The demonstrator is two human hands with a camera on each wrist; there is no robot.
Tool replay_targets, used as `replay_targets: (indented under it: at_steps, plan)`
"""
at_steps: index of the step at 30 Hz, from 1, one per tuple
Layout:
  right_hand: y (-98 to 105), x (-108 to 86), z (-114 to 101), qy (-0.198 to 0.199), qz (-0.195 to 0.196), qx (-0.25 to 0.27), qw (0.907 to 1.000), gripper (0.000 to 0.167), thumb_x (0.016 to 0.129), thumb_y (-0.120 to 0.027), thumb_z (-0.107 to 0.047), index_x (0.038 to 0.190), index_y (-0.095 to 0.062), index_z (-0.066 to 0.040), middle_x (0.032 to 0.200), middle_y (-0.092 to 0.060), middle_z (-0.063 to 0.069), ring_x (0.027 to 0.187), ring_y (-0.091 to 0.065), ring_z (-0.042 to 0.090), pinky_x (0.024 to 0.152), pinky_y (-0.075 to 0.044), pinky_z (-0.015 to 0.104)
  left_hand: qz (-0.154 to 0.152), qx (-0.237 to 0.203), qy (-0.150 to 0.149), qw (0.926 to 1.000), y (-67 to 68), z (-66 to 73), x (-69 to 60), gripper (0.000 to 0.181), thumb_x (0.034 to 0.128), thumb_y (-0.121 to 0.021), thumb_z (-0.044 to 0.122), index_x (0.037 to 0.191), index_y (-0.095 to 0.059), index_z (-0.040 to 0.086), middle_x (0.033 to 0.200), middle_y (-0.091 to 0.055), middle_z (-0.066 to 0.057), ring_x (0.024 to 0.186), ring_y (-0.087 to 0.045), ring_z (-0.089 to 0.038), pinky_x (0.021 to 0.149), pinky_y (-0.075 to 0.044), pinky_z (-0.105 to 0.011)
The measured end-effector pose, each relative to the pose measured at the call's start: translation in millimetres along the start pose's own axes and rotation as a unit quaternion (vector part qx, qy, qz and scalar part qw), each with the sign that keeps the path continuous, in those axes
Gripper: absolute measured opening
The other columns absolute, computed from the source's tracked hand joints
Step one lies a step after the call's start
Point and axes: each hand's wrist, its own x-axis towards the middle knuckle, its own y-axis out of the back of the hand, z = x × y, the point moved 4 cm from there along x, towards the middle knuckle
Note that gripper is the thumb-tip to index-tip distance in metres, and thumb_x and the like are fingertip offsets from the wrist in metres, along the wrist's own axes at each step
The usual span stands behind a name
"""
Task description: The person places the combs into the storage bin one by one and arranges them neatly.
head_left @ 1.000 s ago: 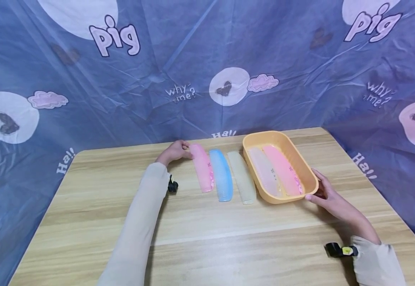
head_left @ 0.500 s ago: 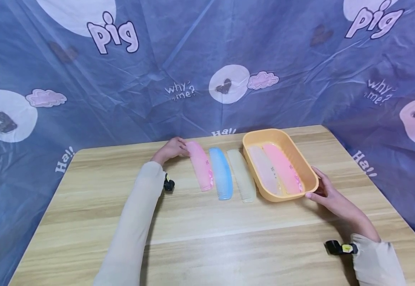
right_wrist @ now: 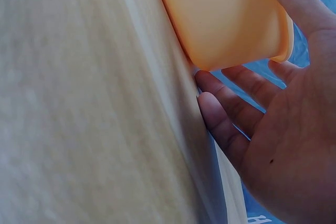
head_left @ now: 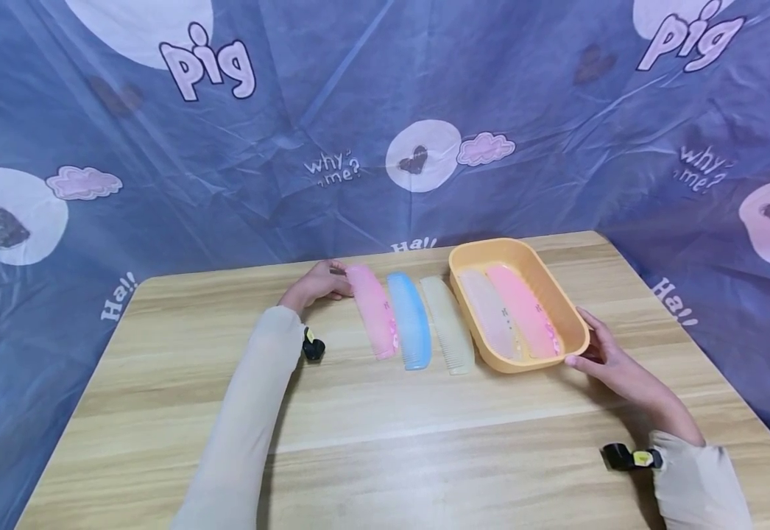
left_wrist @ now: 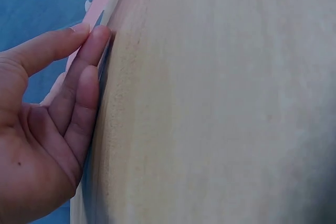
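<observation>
In the head view, my left hand (head_left: 319, 285) is at the far end of a pink comb (head_left: 373, 313) lying on the table. Its thumb and a finger pinch that comb's end, also seen in the left wrist view. Close beside it to the right lies a blue comb (head_left: 409, 322), then a pale greenish comb (head_left: 447, 326). An orange plastic basket (head_left: 564, 316) stands right of them, holding a whitish comb (head_left: 489, 313) and another pink comb (head_left: 524, 313). My right hand (head_left: 613, 366) holds the basket's near right corner, thumb at the rim and fingers along the outer wall.
The wooden table (head_left: 358, 456) reaches back to a blue printed cloth (head_left: 332, 88), which hangs behind and at both sides. A black wrist camera (head_left: 313, 346) sits at my left cuff, and another black camera (head_left: 630, 458) at the right.
The left hand and the pink comb's far end have moved slightly left, then the comb slid a little toward me. The right hand and the basket stay in place.
</observation>
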Motion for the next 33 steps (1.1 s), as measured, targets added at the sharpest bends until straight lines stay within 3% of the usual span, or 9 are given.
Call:
replay_targets:
  at_steps: [6,13,15,19,21,23,27,30,33]
  plan:
    - [-1,-0.6,2,0.006,0.0,-0.001,1.0,0.086,0.093,-0.057,0.001,0.155,0.001,-0.01,0.139,-0.029,0.033,0.108,-0.043,-0.021,0.085,-0.038,0.001,0.003,-0.017,0.002,0.9999,-0.7,-5.2,0.6,0.061,0.0864,-0.065,0.005,0.139,-0.033,0.004,0.124,-0.056,-0.018,0.072,-0.065,-0.005,0.064,-0.052,-0.018]
    - [-1,-1.8,1,0.009,0.0,0.003,1.0,0.085,0.093,-0.057,0.0,0.155,0.0,-0.012,0.14,-0.034,-0.009,0.11,-0.043,-0.02,0.086,-0.037,0.001,0.007,-0.044,-0.007,0.999,-1.2,-3.9,-0.9,0.062,0.0889,-0.062,0.002,0.142,-0.03,0.009,0.105,-0.066,-0.01,0.07,-0.066,-0.005,0.062,-0.051,-0.019]
    - [-1,-1.7,0,0.009,0.001,0.002,1.0,0.085,0.093,-0.057,0.0,0.155,0.001,-0.011,0.141,-0.036,-0.004,0.109,-0.043,-0.02,0.086,-0.038,0.001,0.008,-0.05,-0.011,0.9987,-0.8,-3.3,-2.1,0.062,0.0893,-0.061,0.002,0.143,-0.031,0.011,0.096,-0.066,-0.004,0.069,-0.066,-0.005,0.061,-0.051,-0.019]
    - [0,-1.5,0,-0.001,0.0,-0.003,1.0,0.086,0.094,-0.057,-0.001,0.155,0.002,-0.011,0.142,-0.029,0.034,0.108,-0.041,-0.022,0.085,-0.037,0.001,0.016,-0.067,-0.023,0.9974,0.6,-2.5,-4.0,0.062,0.0891,-0.061,0.001,0.144,-0.033,0.012,0.084,-0.067,0.004,0.067,-0.066,-0.005,0.058,-0.049,-0.019]
    - [0,-1.3,0,-0.004,0.0,-0.004,1.0,0.086,0.094,-0.057,-0.001,0.155,0.003,-0.011,0.139,-0.023,0.043,0.108,-0.04,-0.023,0.085,-0.036,0.0,0.027,-0.076,-0.03,0.9963,1.8,-1.8,-5.9,0.061,0.0887,-0.061,0.001,0.143,-0.035,0.014,0.081,-0.068,0.007,0.066,-0.065,-0.004,0.057,-0.045,-0.019]
    - [0,-1.5,1,0.0,0.001,-0.003,1.0,0.086,0.093,-0.057,0.0,0.155,0.002,-0.011,0.143,-0.028,0.035,0.108,-0.04,-0.023,0.085,-0.036,0.0,0.041,-0.079,-0.036,0.9954,3.5,-1.3,-8.0,0.06,0.0885,-0.061,0.001,0.141,-0.037,0.014,0.079,-0.068,0.009,0.064,-0.063,-0.004,0.056,-0.041,-0.019]
    - [0,-2.0,1,0.015,0.005,0.001,0.9999,0.086,0.092,-0.057,0.003,0.154,0.0,-0.009,0.142,-0.036,-0.003,0.109,-0.042,-0.021,0.085,-0.037,0.001,0.059,-0.083,-0.044,0.9938,7.0,-0.6,-11.1,0.056,0.0895,-0.062,0.003,0.139,-0.039,0.014,0.072,-0.066,0.011,0.063,-0.059,-0.005,0.055,-0.037,-0.02]
    - [0,-1.4,1,0.015,0.004,0.002,0.9999,0.086,0.092,-0.057,0.003,0.154,0.001,-0.009,0.144,-0.035,0.0,0.109,-0.041,-0.021,0.085,-0.037,0.001,0.06,-0.093,-0.038,0.9931,9.4,2.9,-14.8,0.055,0.0902,-0.062,0.004,0.14,-0.039,0.014,0.066,-0.064,0.008,0.063,-0.058,-0.008,0.056,-0.037,-0.022]
    - [0,-0.6,1,0.005,0.003,-0.002,1.0,0.086,0.093,-0.057,0.001,0.155,0.001,-0.01,0.146,-0.032,0.019,0.11,-0.04,-0.022,0.086,-0.036,0.001,0.062,-0.111,-0.028,0.9915,10.9,3.6,-16.2,0.055,0.0906,-0.062,0.005,0.14,-0.039,0.015,0.064,-0.063,0.007,0.062,-0.058,-0.008,0.055,-0.035,-0.022]
